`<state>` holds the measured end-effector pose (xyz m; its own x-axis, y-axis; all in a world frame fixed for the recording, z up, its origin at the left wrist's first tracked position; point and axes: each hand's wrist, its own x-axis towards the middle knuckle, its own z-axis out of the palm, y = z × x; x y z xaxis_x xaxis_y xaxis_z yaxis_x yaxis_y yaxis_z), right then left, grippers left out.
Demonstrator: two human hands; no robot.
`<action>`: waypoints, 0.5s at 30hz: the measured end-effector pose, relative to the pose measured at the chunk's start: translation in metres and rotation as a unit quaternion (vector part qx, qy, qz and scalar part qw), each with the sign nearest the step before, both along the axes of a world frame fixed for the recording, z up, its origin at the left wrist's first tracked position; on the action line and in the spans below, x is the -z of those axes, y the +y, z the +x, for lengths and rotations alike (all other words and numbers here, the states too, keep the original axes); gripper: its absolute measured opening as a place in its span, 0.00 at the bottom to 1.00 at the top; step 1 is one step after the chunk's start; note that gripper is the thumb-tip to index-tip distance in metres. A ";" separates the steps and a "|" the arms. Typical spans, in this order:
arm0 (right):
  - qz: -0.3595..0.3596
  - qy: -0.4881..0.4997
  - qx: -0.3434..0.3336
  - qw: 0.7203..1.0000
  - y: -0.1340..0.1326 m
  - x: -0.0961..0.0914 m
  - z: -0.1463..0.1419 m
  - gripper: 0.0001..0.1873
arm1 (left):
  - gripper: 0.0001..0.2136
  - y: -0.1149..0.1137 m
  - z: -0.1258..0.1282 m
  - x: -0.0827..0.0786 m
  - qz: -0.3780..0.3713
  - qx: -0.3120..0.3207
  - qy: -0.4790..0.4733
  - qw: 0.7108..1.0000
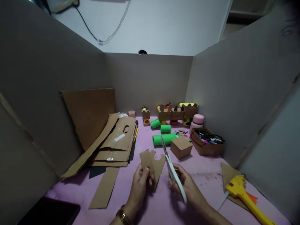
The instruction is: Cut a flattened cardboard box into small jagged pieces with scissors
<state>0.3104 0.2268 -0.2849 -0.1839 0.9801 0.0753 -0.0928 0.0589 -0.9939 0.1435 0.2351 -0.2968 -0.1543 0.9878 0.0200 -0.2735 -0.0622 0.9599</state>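
My left hand [140, 184] pinches a small cut piece of brown cardboard [152, 164] and holds it upright above the pink table [161, 204]. My right hand [187, 187] grips white-handled scissors [172, 170]. Their blades point up and away, just right of the cardboard piece, and do not touch it. A small closed cardboard box [181, 147] sits right behind the scissors' tip, with green paper tubes [164, 138] beyond it.
A stack of flat cardboard sheets [112, 142] lies at left, with a cardboard strip [105, 187] in front. An open box of pens [207, 142], a pink bottle [197, 121] and cardboard figures [177, 114] stand at the back right. A yellow glue gun [246, 195] lies at right. Cardboard walls surround the table.
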 end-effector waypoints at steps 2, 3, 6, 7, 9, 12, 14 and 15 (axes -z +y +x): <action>-0.003 0.046 -0.022 0.999 0.002 -0.001 -0.004 0.33 | 0.12 -0.001 0.001 0.001 -0.003 0.006 0.005 1.000; -0.013 0.062 -0.032 0.998 0.003 0.001 -0.005 0.35 | 0.12 0.000 0.001 0.002 -0.005 0.006 0.007 1.000; -0.036 0.044 -0.052 0.997 0.007 0.013 -0.004 0.32 | 0.11 0.001 0.002 0.004 -0.013 0.008 0.006 1.000; -0.034 0.031 -0.063 0.997 0.008 0.018 -0.002 0.29 | 0.11 0.001 0.002 0.004 -0.017 0.011 0.005 1.000; -0.033 0.017 -0.091 0.995 0.008 0.024 0.002 0.26 | 0.10 0.000 0.004 0.003 -0.020 0.022 0.009 1.000; -0.056 0.018 -0.119 0.991 0.006 0.030 0.006 0.28 | 0.11 -0.005 0.006 -0.003 -0.014 0.039 0.022 0.999; -0.074 0.031 -0.131 0.988 0.004 0.031 0.007 0.32 | 0.11 -0.008 0.007 -0.008 -0.009 0.037 0.018 0.999; -0.087 0.039 -0.139 0.986 0.002 0.031 0.008 0.34 | 0.11 -0.009 0.007 -0.011 -0.008 0.034 0.012 0.999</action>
